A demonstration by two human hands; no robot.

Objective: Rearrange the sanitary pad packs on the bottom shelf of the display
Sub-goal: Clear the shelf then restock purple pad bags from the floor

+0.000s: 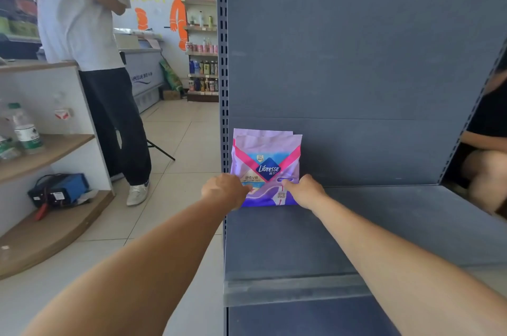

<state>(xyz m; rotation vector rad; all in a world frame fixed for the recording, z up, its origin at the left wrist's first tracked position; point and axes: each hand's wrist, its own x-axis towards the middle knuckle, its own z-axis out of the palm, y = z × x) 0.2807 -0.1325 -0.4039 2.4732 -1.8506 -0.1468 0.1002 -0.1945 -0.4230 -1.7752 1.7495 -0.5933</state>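
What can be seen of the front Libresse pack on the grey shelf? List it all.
The front Libresse pack is a soft, glossy plastic pouch, lilac with pink diagonal bands, a dark blue logo diamond and a deeper purple base. It stands upright at the left end of the grey shelf, near the back panel, with a second pack just behind it. The left hand holds its lower left edge; the right hand pinches its lower right side.

Grey bottom shelf (384, 226), purple pad packs (267, 160) upright at back-left corner
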